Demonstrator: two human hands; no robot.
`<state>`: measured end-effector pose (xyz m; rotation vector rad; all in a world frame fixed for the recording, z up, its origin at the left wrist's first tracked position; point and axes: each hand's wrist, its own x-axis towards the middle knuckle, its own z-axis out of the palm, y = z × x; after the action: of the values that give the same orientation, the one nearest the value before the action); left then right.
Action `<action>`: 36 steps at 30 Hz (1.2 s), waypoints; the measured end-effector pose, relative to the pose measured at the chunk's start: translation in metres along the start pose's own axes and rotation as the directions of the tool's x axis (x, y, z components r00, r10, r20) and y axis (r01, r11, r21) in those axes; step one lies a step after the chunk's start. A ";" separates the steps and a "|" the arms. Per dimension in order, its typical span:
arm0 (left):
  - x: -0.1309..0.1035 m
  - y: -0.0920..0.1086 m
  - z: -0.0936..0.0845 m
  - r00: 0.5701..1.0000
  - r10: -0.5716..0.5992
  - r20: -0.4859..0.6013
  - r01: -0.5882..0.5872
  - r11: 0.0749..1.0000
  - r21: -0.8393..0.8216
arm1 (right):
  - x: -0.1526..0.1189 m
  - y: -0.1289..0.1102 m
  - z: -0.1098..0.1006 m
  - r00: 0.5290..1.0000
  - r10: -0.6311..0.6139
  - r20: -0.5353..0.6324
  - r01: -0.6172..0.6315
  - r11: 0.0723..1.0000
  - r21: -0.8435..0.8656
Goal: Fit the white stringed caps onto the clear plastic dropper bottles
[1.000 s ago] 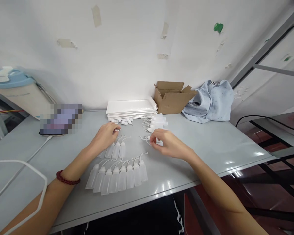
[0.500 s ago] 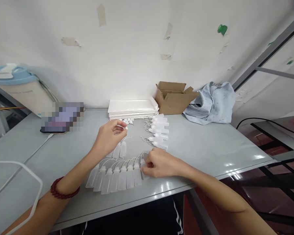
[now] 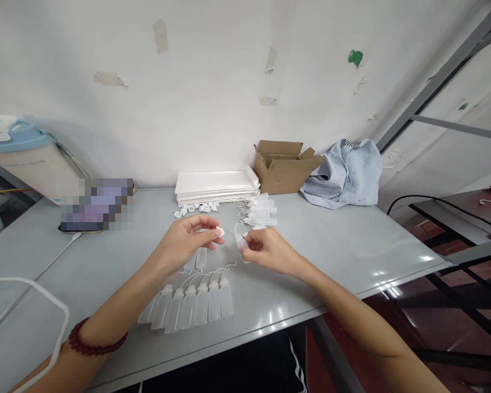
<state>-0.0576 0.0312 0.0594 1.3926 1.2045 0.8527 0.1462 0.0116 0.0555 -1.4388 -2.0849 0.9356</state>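
Note:
My left hand [image 3: 192,240] pinches a small white cap [image 3: 220,232] between thumb and fingertips. Just right of it, my right hand [image 3: 265,248] grips a small translucent bottle [image 3: 241,242] with a thin white strap, raised off the table. Several similar bottles [image 3: 191,305] lie side by side near the front edge, their straps curving to the right. Two more lie partly behind my left hand. Past my right hand is a pile of narrower bottles [image 3: 262,210]. Small white caps [image 3: 208,207] are scattered before the stack of white packets.
White packets [image 3: 216,183] are stacked against the wall beside an open cardboard box [image 3: 286,169] and a light blue cloth [image 3: 347,174]. At the left are a phone [image 3: 98,204] with a cable and a blue-lidded container [image 3: 24,158] on the grey table [image 3: 331,262].
My right hand has lifted a bottle from the right end of the front row and moved up and away. My left hand has come right and slightly down with the cap.

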 end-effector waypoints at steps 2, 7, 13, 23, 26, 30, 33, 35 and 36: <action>0.001 -0.003 0.002 1.000 0.003 0.010 -0.002 1.000 -0.017 | 0.000 0.000 -0.001 1.000 -0.010 -0.013 0.012 0.989 0.144; -0.001 -0.005 0.009 0.997 0.027 0.073 -0.011 0.978 -0.207 | -0.001 -0.001 0.001 0.991 0.014 0.133 -0.067 0.911 0.408; -0.004 -0.003 0.011 0.995 0.060 0.085 -0.046 0.985 -0.165 | 0.000 0.002 0.003 0.983 -0.031 0.181 -0.063 0.868 0.493; -0.005 0.000 0.008 0.985 0.122 0.122 -0.117 0.992 -0.046 | 0.002 0.004 0.003 0.986 -0.040 0.160 -0.051 0.847 0.529; -0.005 -0.001 0.006 0.980 0.148 0.136 -0.144 0.989 -0.036 | 0.003 0.004 0.002 0.974 -0.077 0.214 -0.073 0.785 0.615; -0.007 0.001 0.003 0.973 0.149 0.175 -0.143 0.989 -0.043 | 0.005 0.008 0.002 0.946 -0.114 0.304 -0.150 0.676 0.721; -0.008 0.003 0.004 0.967 0.123 0.224 -0.117 0.992 -0.038 | 0.006 0.010 0.003 0.937 -0.132 0.324 -0.163 0.655 0.738; -0.008 0.003 0.005 0.964 0.122 0.236 -0.118 0.993 -0.032 | 0.006 0.009 0.004 0.941 -0.134 0.310 -0.139 0.684 0.716; -0.008 0.003 0.006 0.967 0.125 0.223 -0.123 0.992 -0.026 | 0.006 0.009 0.005 0.948 -0.123 0.295 -0.121 0.716 0.687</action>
<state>-0.0529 0.0217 0.0619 1.5232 0.9459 0.7634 0.1465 0.0181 0.0455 -0.9054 -1.6019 1.8190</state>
